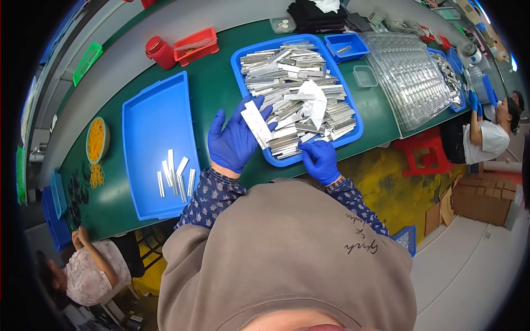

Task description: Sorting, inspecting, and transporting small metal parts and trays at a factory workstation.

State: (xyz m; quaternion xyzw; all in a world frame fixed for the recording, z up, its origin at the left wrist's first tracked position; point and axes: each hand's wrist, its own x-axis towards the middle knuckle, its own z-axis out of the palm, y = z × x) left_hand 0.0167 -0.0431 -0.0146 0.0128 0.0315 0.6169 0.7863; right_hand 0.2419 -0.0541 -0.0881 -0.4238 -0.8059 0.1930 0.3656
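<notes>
Silver bars [255, 124] are held in the left hand [232, 139]; the right hand [321, 160] has loose fingers by the tray [359, 125].

My left hand [229, 144] holds flat silver strips [255, 124]; my right hand [322, 161] is maybe touching the edge of the big blue tray [287, 160].
</notes>
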